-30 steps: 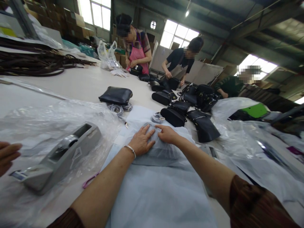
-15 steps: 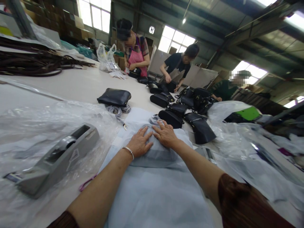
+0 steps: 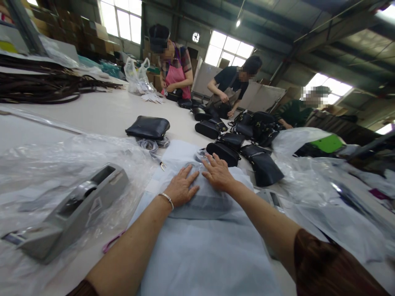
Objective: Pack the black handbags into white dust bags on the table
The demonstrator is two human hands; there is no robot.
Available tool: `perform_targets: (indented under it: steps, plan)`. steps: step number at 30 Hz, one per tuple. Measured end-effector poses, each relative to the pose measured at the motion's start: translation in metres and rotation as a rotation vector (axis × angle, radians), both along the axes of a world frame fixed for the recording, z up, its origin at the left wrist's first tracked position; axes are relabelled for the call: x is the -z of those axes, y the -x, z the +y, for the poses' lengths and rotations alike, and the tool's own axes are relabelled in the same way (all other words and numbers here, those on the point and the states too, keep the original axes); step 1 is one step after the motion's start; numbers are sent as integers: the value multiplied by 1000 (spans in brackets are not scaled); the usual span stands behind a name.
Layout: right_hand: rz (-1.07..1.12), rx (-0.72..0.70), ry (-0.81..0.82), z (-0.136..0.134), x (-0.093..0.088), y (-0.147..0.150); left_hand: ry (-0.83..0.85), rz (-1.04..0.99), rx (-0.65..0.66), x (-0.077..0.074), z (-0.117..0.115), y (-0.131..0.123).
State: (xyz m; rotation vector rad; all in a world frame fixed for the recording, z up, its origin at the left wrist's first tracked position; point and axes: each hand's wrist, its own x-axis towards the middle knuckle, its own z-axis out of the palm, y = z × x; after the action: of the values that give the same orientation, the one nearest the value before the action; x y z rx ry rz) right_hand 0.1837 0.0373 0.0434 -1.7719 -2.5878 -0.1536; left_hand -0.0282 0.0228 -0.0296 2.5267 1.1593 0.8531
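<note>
Pale bluish tissue-like sheets point(image 3: 206, 255) lie in front of me, with a dark bag point(image 3: 200, 207) showing through the thin wrapping. My left hand point(image 3: 182, 187) rests flat on the wrapped bag, fingers spread. Beside it my right hand point(image 3: 218, 172) also lies open on the wrapping, its fingertips near a coiled strap in clear film point(image 3: 201, 154). Just beyond the right fingers sits a black rounded bag point(image 3: 224, 153). To the left of the sheets, a black pouch point(image 3: 148, 127) lies by a wrapped strap with a metal clasp point(image 3: 162, 166).
A grey tape dispenser point(image 3: 77, 211) stands on clear plastic bags point(image 3: 27, 164) at left. Purple-handled scissors point(image 3: 112, 242) lie partly under my left forearm. Several black bags point(image 3: 253, 127) are heaped ahead. Three people work across the table; dark straps point(image 3: 40, 86) lie far left.
My right hand has shifted slightly to the right over the wrapping, away from the left one. My left hand stays in place. The middle co-worker's raised hand has moved.
</note>
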Motion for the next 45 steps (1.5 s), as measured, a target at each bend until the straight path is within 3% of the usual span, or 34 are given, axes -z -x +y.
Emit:
perform_targets:
  steps: [3,8,11,13,16,18,23,28,31,34,37,40,43,45]
  plan:
    - [13,-55,74,-4,3,-6,-13,-12,9,1,1,0]
    - [206,167,-68,-13,16,-49,28,-26,28,-1,1,1]
    - [382,154,28,-22,40,-83,51,-25,31,-2,3,2]
    - [543,227,88,-28,61,-99,78,-30,38,-2,5,3]
    - [720,380,98,-32,87,-108,125,-57,44,1,6,4]
    - [775,409,93,-32,94,-108,151,-94,32,5,7,5]
    - [847,419,40,-35,73,-112,185,-145,-3,5,11,6]
    - [883,417,-66,-45,49,-111,148,-179,-149,-27,22,10]
    - [895,408,-69,-55,52,-97,127,-156,-214,-47,24,8]
    - [870,424,-56,-65,56,-85,105,-87,-204,-57,16,6]
    - [754,380,-167,-76,46,-78,15,-12,-169,-58,-3,2]
    - [587,240,-258,-86,26,-62,-132,118,-91,-57,-22,-12]
    - [437,72,-210,-90,17,-38,-170,260,-64,-51,-29,-35]
    - [400,54,-120,-87,23,-29,-120,333,-108,-44,-28,-47]
